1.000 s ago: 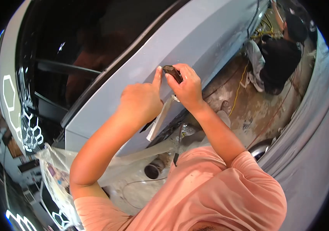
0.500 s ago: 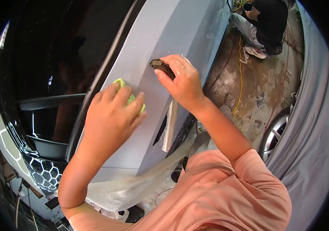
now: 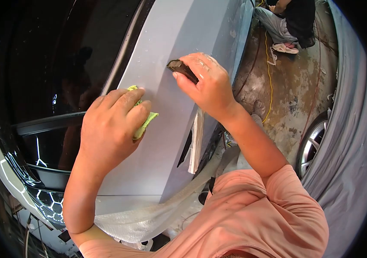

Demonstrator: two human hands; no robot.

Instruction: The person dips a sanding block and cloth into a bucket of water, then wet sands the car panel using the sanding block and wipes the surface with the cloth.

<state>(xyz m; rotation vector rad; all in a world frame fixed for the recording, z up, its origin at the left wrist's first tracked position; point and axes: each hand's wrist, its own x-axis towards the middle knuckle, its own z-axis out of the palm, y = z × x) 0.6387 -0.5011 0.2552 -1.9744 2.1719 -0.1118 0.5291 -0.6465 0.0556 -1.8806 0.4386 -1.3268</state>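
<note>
Head view: gripping cloth in left hand, fingers curled around it, over grey panel; clamping dark block between thumb and fingers of right hand, also over panel. Probably wiping; next calls for light, even strokes, with block held clear.

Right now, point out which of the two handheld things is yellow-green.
It is the cloth in the left hand; the other, the block in the right hand, is dark.
</note>
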